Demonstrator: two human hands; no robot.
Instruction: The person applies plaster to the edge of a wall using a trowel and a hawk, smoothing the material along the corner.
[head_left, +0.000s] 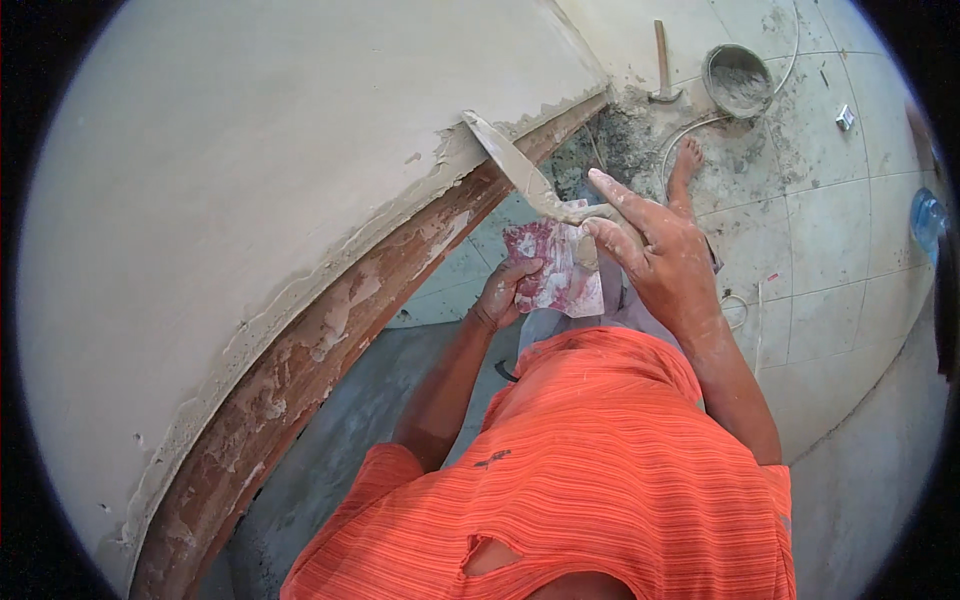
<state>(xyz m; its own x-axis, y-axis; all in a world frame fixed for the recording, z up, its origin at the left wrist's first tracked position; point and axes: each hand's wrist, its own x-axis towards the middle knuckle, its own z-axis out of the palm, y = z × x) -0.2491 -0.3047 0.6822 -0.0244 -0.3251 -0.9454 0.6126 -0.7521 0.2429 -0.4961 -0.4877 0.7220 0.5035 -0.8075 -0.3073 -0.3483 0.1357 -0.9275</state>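
My right hand [662, 250] grips a pointed trowel [512, 162] by its handle, with the index finger stretched out along it. The trowel's blade lies against a band of wet grey plaster [450, 158] at the edge of the pale wall [240, 130]. Next to that band runs a reddish-brown wooden frame [290, 390], smeared with plaster. Lower down, my left hand [505, 288] is closed on the side of a flat pink-and-white board [545, 262] streaked with plaster. Its fingers are partly hidden behind the board.
A round bucket [738, 80] holding grey mortar stands on the tiled floor [830, 230], beside a hammer [662, 65]. A pale cable [690, 128] curls past my bare foot [686, 160]. Mortar crumbs litter the corner. A small box [845, 118] and a blue-clear plastic bottle [928, 222] are farther right.
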